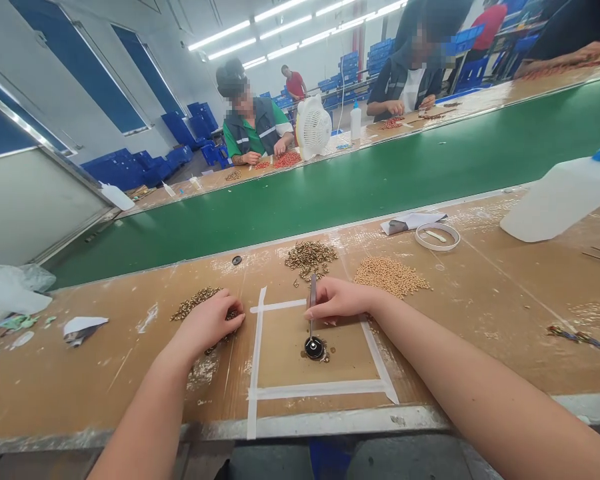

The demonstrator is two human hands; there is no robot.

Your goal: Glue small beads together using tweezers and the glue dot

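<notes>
My right hand (337, 300) grips a pair of metal tweezers (313, 290) held upright. Their lower tips meet a small round black piece (314, 348), where a bright white spot shows. Brown smears surround that piece on a square of board framed with white tape (325, 389). To the left, my left hand (215, 319) rests at a pile of small gold-and-dark beads (193, 303), its fingers curled in. Whatever lies between those fingertips is hidden. Beyond my right hand are another gold-and-dark pile (310, 257) and a heap of tan beads (390, 275).
A tape roll (437, 237), a large white bottle (555, 200) and a twisted colourful strand (577, 337) lie to the right. A small dark disc (237, 260) sits near the green belt (290, 207). Across it, co-workers handle red pieces beside a white fan (313, 127).
</notes>
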